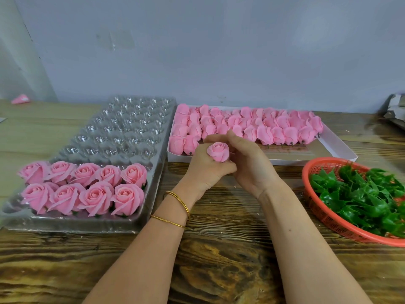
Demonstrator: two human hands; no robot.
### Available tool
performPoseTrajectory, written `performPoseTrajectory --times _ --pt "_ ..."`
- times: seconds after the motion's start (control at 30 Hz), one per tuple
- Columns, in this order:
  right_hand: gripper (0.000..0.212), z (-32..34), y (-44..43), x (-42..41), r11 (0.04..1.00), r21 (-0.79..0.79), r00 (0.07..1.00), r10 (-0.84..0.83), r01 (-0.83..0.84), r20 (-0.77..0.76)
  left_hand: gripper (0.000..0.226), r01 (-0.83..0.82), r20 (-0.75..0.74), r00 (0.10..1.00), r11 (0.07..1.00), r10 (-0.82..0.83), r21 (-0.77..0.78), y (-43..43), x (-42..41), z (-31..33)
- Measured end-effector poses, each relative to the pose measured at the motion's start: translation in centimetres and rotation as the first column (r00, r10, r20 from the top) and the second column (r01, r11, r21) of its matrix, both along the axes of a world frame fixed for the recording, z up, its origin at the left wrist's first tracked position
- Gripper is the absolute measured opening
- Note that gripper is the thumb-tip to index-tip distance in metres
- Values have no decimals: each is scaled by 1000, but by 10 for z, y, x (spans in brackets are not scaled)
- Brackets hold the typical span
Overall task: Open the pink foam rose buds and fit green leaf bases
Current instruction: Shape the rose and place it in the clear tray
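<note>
Now fingers of left hand (206, 171) and right hand (252, 165) grip one rose bud (218, 151); ten opened roses (94, 194) occupy one tray (122, 128).

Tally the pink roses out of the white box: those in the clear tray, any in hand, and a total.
Opened roses in the clear tray: 9
Held rose, between left hand and right hand: 1
Total: 10

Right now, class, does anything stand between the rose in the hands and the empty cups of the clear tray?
Nothing visible does. The left hand and right hand hold the rose; the empty cups of the clear tray lie just left, behind the finished roses.
</note>
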State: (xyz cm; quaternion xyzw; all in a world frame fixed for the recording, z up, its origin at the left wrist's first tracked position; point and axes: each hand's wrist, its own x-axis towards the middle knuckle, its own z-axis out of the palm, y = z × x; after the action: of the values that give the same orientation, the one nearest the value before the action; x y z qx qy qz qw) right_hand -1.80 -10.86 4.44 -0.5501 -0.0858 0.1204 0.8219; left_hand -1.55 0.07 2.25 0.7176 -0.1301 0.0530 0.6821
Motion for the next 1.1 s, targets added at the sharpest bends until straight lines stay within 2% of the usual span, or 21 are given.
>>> performPoseTrajectory --times 0.13,0.3,0.47,0.87,1.0,1.1 --pt "26 -1 6 -1 999 2 998 -50 50 24 27 -48 22 999 999 49 -24 -1 1 -1" --pt "25 -2 8 -2 997 20 996 -77 77 45 37 -56 38 998 998 55 31 1 2 -2" --pt "26 -3 9 0 994 12 993 -108 108 51 11 -80 64 995 994 75 71 -1 2 -1" --pt "26 -9 11 2 958 -153 966 -226 244 122 15 -77 82 994 987 66 142 -1 2 -3" --pt "26 -13 8 4 901 -263 935 -305 345 181 31 -76 74 995 981 63 179 2 4 -3" --pt "27 -13 6 7 879 -220 904 -391 422 171 20 -105 79 993 975 91 195 2 6 -6"
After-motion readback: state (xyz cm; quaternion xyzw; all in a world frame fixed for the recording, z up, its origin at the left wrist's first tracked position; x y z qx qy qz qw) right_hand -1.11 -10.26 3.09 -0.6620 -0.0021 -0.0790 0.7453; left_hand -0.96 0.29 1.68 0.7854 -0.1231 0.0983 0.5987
